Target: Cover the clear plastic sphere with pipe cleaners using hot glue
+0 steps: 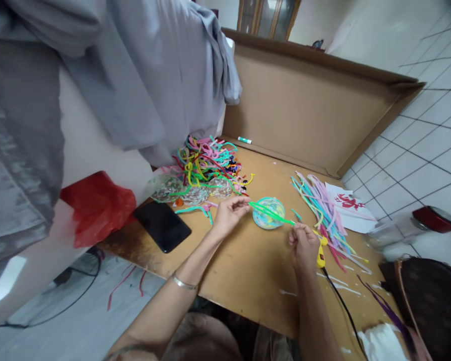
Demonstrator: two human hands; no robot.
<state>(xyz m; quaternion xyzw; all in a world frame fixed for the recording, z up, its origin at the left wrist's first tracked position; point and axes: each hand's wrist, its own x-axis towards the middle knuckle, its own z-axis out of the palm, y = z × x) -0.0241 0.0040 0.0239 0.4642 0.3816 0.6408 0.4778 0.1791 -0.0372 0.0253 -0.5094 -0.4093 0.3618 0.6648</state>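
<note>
A bright green pipe cleaner (272, 212), which looks folded into two strands, stretches between my hands. My left hand (229, 214) pinches its left end. At the other end, the closed fingers of my right hand (304, 241) grip it. Behind the strands lies a round, clear-looking disc (269, 223) with yellow, white and turquoise smears, partly covered by them. Close by my right hand is a yellow glue gun (320, 256) with a black cord, its front partly hidden by the fingers.
Colourful pipe cleaners (210, 155) are heaped at the back left, beside several round discs (195, 193). A black phone (163, 226) lies at the left edge. More pipe cleaners (325, 205) and a printed paper (355, 213) are right. Cardboard (289, 100) stands behind; a brown bag (428, 306) sits right.
</note>
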